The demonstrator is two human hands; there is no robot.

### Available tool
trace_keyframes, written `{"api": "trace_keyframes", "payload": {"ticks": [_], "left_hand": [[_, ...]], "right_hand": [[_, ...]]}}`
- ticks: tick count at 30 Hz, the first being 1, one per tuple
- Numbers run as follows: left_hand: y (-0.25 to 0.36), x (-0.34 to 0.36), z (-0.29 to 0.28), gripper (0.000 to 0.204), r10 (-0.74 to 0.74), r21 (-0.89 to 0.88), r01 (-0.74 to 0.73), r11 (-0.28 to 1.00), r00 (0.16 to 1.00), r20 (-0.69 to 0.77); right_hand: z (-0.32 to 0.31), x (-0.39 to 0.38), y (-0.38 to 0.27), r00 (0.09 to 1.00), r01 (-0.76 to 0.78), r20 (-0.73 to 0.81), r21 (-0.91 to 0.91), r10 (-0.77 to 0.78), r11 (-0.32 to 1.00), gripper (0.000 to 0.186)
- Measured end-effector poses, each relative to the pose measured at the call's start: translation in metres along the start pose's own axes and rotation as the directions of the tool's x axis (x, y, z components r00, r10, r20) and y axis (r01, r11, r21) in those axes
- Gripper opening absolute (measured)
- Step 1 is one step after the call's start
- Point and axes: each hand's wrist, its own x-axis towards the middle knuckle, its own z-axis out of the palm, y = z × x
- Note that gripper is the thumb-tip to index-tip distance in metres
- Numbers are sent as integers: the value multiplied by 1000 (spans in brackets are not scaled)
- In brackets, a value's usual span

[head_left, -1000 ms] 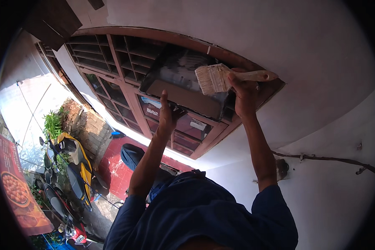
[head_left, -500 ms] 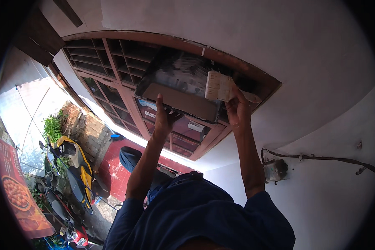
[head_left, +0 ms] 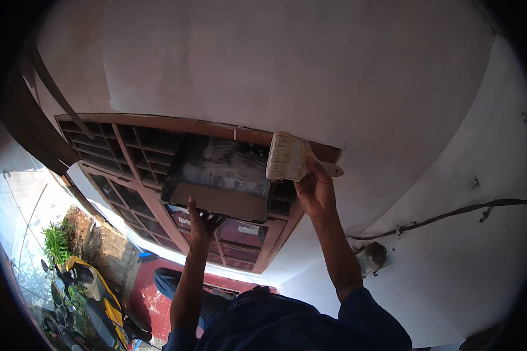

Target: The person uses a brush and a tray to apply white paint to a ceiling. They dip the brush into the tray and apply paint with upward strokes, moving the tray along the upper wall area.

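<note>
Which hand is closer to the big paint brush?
Right. The right hand holds the brush; the left hand is off to the brush's left, holding the dark tray.

Wall dim, shaded; hard daylight at lower left blows out the pale surface there. Fisheye bows window frame; black vignette at sides and corners.

On the window behind the tray, a sticker with pale, bold lettering shows just below the tray's lower left part, small and dim, so its words cannot be made out with certainty. Below the tray's lower right part, a pale rectangular label shows on the same window, and any print on it is too small to read.
</note>
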Motion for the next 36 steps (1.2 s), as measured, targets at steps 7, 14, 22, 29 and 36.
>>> {"api": "trace_keyframes", "payload": {"ticks": [7,14,22,29,36], "left_hand": [[-2,-2,9,74,75,17,-75,997,997,-3],[-3,-3,4,83,60,43,-59,997,998,-22],[-5,-1,-1,83,57,52,-57,997,998,13],[-3,-3,0,84,50,77,-52,996,999,21],[-2,-3,0,84,65,54,-63,997,998,-24]], "right_hand": [[81,57,-119,756,649,402,-564,-516,511,40],[176,77,-191,538,718,697,-673,-474,-176,29],[262,86,-239,-18,647,973,-165,-231,-744,18],[199,94,-212,18,495,992,102,127,-863,32],[116,41,-156,259,613,906,115,336,-782,36]]}}
